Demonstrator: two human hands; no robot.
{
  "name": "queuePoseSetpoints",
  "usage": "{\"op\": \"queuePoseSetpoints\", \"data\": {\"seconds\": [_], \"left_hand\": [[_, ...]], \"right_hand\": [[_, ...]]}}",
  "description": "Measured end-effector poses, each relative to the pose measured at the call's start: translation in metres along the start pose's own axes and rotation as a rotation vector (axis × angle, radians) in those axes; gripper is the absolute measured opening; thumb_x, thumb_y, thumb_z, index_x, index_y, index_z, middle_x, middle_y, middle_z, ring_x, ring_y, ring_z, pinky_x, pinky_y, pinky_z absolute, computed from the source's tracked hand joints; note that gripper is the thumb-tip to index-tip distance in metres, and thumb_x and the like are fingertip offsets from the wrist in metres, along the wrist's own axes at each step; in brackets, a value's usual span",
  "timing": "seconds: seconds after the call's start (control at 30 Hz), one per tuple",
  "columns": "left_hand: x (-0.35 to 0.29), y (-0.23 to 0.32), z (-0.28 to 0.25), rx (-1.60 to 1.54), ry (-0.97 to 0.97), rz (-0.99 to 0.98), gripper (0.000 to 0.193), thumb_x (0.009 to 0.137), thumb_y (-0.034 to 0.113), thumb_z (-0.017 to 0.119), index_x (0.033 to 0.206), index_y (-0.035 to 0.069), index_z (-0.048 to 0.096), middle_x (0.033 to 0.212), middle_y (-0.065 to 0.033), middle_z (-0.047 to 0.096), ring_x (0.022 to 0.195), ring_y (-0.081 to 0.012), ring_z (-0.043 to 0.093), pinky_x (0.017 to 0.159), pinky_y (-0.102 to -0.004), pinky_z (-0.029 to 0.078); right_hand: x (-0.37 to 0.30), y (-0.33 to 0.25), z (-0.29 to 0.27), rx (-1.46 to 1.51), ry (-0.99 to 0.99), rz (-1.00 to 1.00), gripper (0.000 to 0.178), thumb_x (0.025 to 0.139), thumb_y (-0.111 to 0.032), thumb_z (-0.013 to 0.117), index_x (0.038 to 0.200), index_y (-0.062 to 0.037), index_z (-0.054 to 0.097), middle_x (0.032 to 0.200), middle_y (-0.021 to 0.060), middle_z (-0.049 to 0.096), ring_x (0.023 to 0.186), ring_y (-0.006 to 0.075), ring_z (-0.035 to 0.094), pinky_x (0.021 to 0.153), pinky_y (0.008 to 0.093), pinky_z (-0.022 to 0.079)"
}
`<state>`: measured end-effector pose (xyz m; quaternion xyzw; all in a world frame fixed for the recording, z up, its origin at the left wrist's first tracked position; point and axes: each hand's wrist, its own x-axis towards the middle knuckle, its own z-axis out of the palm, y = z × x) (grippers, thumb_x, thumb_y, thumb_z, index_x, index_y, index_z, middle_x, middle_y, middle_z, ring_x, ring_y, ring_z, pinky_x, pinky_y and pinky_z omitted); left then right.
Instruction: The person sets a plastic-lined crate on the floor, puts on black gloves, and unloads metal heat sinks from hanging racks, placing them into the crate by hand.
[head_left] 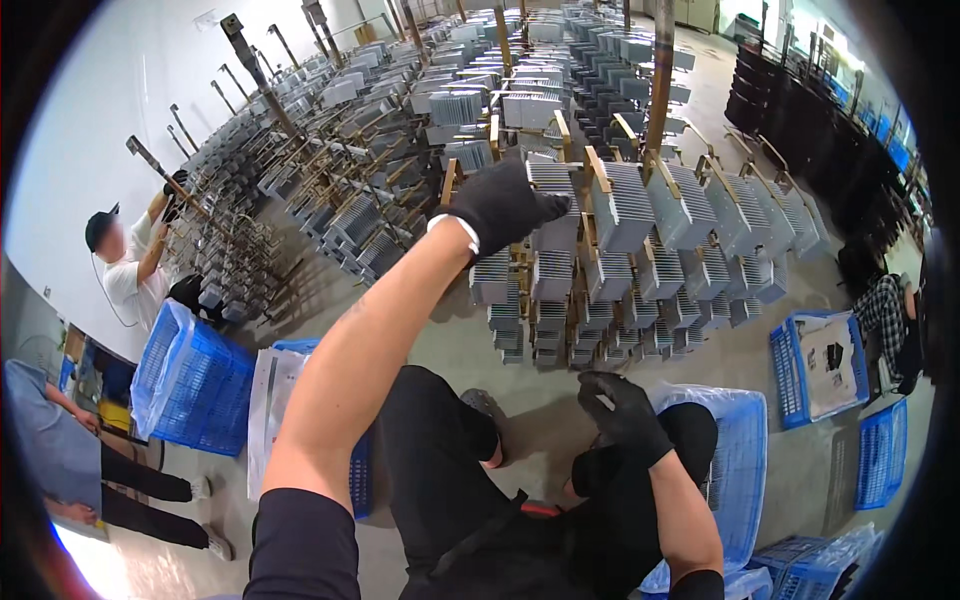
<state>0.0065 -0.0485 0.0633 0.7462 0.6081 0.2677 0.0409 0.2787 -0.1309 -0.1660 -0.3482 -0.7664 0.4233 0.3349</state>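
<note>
In front of me hangs a rack of grey finned heat sinks [630,205], in several tiers on brown hooked bars. My left hand [500,205], in a black glove, is stretched out to the rack's upper left. It is closed on a heat sink [556,232], its thumb across the fins; the other fingertips are mostly hidden. Lower down, my right hand [630,420], gloved in black too, hovers over my right knee beside a blue crate. Its fingers are loosely bent, the thumb stands apart, and nothing is held.
Blue plastic crates lined with film stand at my right [745,450] and left [205,390]. Cardboard [275,400] sticks up by my left arm. More loaded racks [450,105] fill the back. One person [135,260] works at a left rack; others are at both sides.
</note>
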Motion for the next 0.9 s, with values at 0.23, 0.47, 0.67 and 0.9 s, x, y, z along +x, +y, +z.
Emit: {"op": "queuePoseSetpoints", "data": {"seconds": [0.23,0.47,0.67,0.9], "left_hand": [[-0.005,-0.007,0.015,-0.243,0.038,-0.136,0.060,0.077,0.026,0.084,0.121,-0.006,0.058,0.101,-0.0256,0.071,0.097,-0.0362,0.070,0.087,-0.0425,0.053],[-0.002,-0.006,0.027,-0.166,0.192,-0.203,0.073,0.078,0.031,0.085,0.128,-0.010,0.051,0.106,-0.0255,0.069,0.097,-0.0325,0.068,0.089,-0.0397,0.052],[0.006,-0.020,0.030,-0.162,0.156,-0.191,0.075,0.077,0.035,0.085,0.127,-0.009,0.051,0.113,-0.0268,0.067,0.107,-0.0372,0.066,0.093,-0.0416,0.051],[0.009,-0.009,0.001,-0.311,-0.224,-0.451,0.066,0.082,0.042,0.082,0.124,-0.002,0.054,0.112,-0.0213,0.068,0.089,-0.0271,0.066,0.075,-0.0366,0.054]], "right_hand": [[-0.003,0.018,-0.001,-0.134,-0.005,0.009,0.033,0.090,-0.021,0.070,0.117,-0.0032,0.066,0.107,0.0168,0.070,0.098,0.0318,0.069,0.084,0.0395,0.055],[-0.009,0.020,-0.004,-0.208,0.030,-0.011,0.035,0.091,-0.025,0.069,0.118,-0.0044,0.066,0.111,0.0171,0.069,0.103,0.0338,0.067,0.088,0.0424,0.053],[-0.005,0.014,-0.004,-0.386,0.157,-0.150,0.036,0.086,-0.017,0.073,0.117,-0.0014,0.065,0.105,0.0178,0.069,0.097,0.0350,0.068,0.085,0.0410,0.054],[0.069,-0.117,0.006,-0.629,0.394,-0.479,0.066,0.082,-0.024,0.078,0.137,0.0001,0.051,0.137,0.0218,0.056,0.128,0.0385,0.053,0.101,0.0450,0.048]]}}
